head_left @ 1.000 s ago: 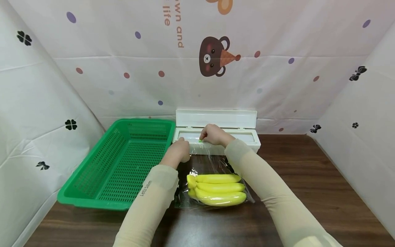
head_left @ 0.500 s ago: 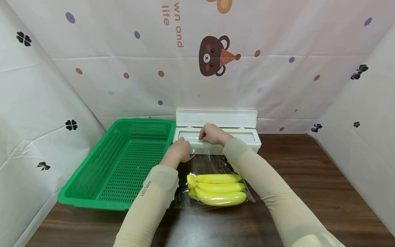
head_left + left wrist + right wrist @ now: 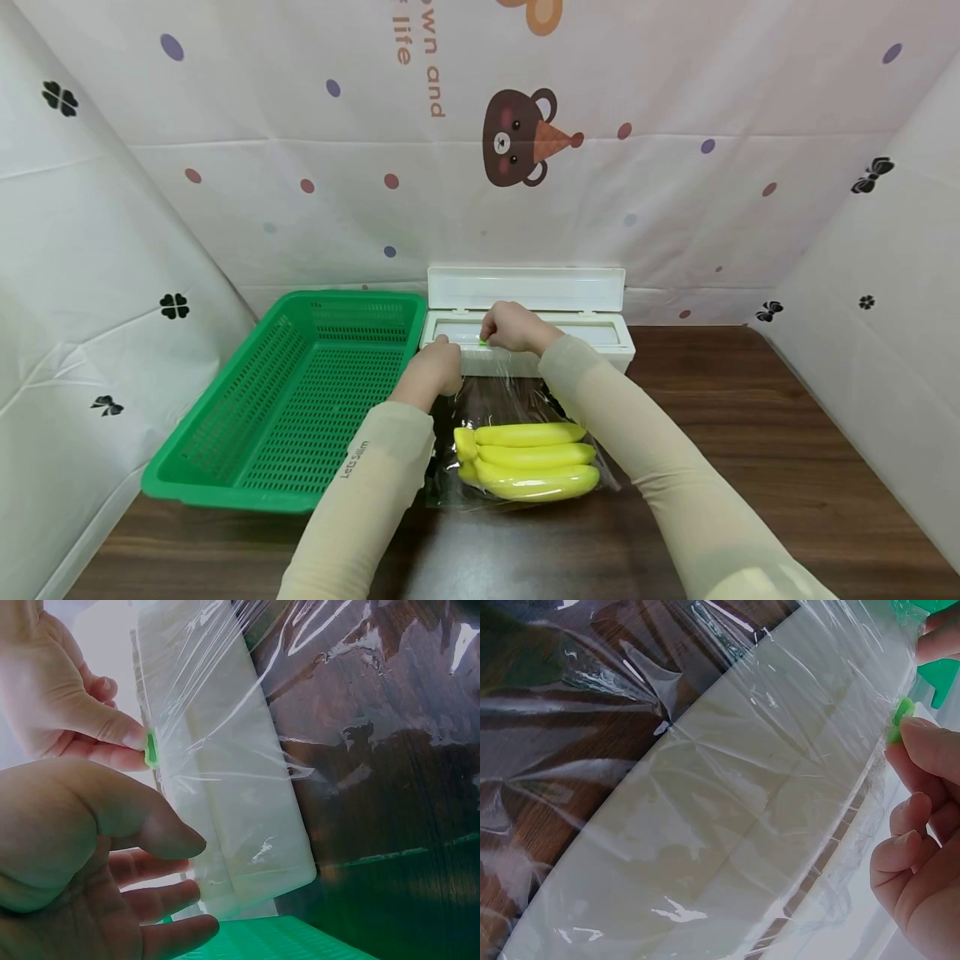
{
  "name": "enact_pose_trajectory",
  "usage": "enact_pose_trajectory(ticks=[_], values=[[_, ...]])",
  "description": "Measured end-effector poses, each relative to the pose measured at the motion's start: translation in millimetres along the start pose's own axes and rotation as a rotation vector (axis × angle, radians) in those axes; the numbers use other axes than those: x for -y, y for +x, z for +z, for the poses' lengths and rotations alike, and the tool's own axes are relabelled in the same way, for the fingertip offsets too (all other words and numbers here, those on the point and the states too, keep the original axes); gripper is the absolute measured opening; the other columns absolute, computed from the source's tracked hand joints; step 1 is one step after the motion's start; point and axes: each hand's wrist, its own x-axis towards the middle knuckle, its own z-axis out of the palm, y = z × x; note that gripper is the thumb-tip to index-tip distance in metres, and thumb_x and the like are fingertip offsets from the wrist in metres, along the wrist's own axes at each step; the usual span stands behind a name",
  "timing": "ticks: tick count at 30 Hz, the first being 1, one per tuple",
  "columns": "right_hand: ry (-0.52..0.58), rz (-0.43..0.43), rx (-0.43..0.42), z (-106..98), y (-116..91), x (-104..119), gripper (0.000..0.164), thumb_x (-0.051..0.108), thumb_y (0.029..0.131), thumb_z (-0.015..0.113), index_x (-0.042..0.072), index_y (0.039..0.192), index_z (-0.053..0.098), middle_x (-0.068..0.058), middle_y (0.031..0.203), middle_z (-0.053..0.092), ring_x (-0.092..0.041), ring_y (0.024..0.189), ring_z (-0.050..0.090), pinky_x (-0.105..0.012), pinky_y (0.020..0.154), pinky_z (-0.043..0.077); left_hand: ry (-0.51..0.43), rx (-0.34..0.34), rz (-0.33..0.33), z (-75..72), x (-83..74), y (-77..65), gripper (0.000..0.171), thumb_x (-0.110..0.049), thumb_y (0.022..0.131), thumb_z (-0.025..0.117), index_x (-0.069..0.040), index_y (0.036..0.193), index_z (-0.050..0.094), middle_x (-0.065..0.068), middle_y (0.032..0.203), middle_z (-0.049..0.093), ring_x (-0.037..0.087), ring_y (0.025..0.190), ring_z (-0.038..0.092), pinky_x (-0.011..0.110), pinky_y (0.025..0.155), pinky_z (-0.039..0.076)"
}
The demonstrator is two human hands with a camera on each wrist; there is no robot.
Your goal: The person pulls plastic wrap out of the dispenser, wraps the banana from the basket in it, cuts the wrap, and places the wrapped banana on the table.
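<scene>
Watching remotely, I see the right hand (image 3: 513,327) pinching the green slider (image 3: 151,748) on the white box (image 3: 588,330), presumably for cutting; the left hand (image 3: 431,371), fingers spread, seemingly steadies the box's left end. Clear, shiny, creased film (image 3: 495,404) drapes onto the bench (image 3: 750,458), reaching past yellow bananas (image 3: 532,456).

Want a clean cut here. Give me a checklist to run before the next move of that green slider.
1. Right hand pinching the slider: ok.
2. Left hand apart from the slider: ok.
3. Lid raised: ok.
4. Slider at the left end of the box: not ok, short of it.
5. Film cut right across: cannot tell.
6. Bananas away from both hands: ok.
</scene>
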Motion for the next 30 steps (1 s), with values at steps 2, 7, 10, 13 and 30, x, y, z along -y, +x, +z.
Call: enact_pose_trajectory(ticks=[2,7,10,13,30], values=[[-0.002,0.004,0.004,0,1,1,0.022,0.001,0.091,0.055,0.009,0.099,0.074,-0.007,0.106,0.07,-0.02,0.093,0.065,-0.036,0.087,0.052,-0.001,0.001,0.001,0.1,0.2,-0.3,0.027,-0.007,0.089,0.058,-0.001,0.115,0.06,0.017,0.119,0.046,0.023,0.075,0.049,0.03,0.06,0.04],[-0.014,0.007,0.015,-1,2,3,0.02,0.001,0.091,0.056,0.008,0.098,0.073,-0.007,0.103,0.07,-0.02,0.091,0.065,-0.035,0.085,0.052,0.001,0.006,0.007,0.2,0.3,-1.0,0.024,-0.006,0.09,0.057,-0.001,0.113,0.061,0.017,0.12,0.047,0.023,0.075,0.048,0.03,0.061,0.04],[-0.018,0.006,0.02,-1,3,5,0.02,0.001,0.091,0.056,0.008,0.098,0.073,-0.007,0.103,0.07,-0.02,0.091,0.065,-0.035,0.085,0.053,-0.002,0.01,0.011,0.6,0.6,-1.0,0.021,-0.006,0.09,0.056,-0.002,0.11,0.061,0.017,0.121,0.046,0.022,0.073,0.048,0.03,0.06,0.039],[-0.022,0.003,0.027,-1,3,6,0.021,0.001,0.091,0.056,0.008,0.099,0.073,-0.008,0.103,0.07,-0.021,0.092,0.065,-0.035,0.085,0.053,-0.007,0.015,0.011,1.0,1.3,-0.7,0.02,-0.005,0.091,0.056,-0.002,0.11,0.061,0.018,0.123,0.046,0.022,0.072,0.048,0.03,0.058,0.038],[-0.051,0.0,0.052,-4,6,11,0.022,0.0,0.091,0.055,0.009,0.1,0.073,-0.007,0.106,0.07,-0.019,0.091,0.065,-0.035,0.088,0.052,-0.011,0.033,0.013,-0.5,1.5,0.5,0.024,-0.005,0.092,0.054,-0.002,0.115,0.059,0.02,0.136,0.041,0.022,0.07,0.047,0.03,0.057,0.036]])
